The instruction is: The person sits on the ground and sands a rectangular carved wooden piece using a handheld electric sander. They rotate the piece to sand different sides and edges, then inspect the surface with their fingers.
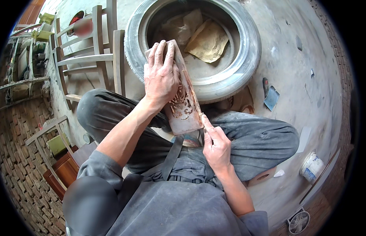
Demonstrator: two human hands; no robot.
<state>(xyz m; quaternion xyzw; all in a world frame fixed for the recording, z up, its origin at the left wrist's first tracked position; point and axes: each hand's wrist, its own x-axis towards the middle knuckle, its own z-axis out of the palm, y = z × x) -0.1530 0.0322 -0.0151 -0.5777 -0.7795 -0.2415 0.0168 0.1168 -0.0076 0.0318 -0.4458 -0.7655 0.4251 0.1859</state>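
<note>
While left hand grip hides carved panel top, right hand pinches edge w/ unclear tool.

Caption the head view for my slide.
Left hand steadies a carved wooden panel on a tyre; right hand works its edge.

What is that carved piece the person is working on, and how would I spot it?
Find the big grey tyre on the floor. Leaning on its near rim is a narrow wooden panel, under the left hand. Only it has pierced scrollwork.
</note>
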